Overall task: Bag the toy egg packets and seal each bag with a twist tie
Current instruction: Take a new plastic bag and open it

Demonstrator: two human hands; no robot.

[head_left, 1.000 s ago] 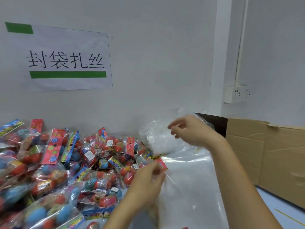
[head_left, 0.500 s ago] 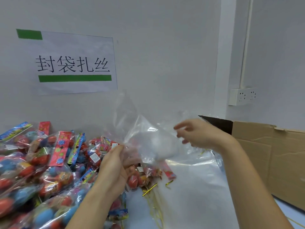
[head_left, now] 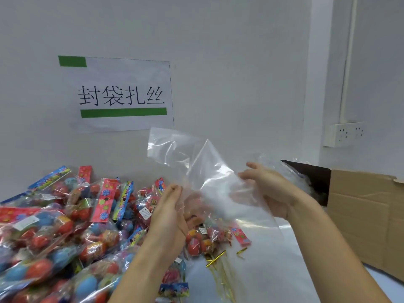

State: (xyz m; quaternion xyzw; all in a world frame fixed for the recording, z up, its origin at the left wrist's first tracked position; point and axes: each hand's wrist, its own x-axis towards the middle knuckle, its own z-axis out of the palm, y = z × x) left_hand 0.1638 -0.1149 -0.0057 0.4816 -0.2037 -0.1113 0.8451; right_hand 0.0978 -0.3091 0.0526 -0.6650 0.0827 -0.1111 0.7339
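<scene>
Toy egg packets heaped on the surface, left of the clear bag and running under it; one loose packet just below the bag. Crinkly film over hard round eggs, so probably light, lumpy, slippery; likely best taken by the flat printed header card at the top, not by the bulging middle.

Gold twist ties scattered on the surface just under the bag, near the loose packet. Thin wire strips, bendy, small, likely fiddly to pinch up from a flat top; an end looks easier to lift than the middle.

Left hand at the bag's lower left edge, fingers curled, pinching film. Right hand at the bag's right side, fingers bent around film, grasping it. Both on the same bag, none released.

Clear bag held up above the surface between the two hands, top corner standing free toward the wall sign. Very thin, floppy, no stiffness, clings to itself; mouth not visibly open, cannot tell which edge is the opening. Judged step: rubbing the layers apart to open it. Hold near the mouth edges, one layer per hand.

More clear film behind the bag, at the cardboard box to its right. Wall sign beyond the bag, socket further right.
</scene>
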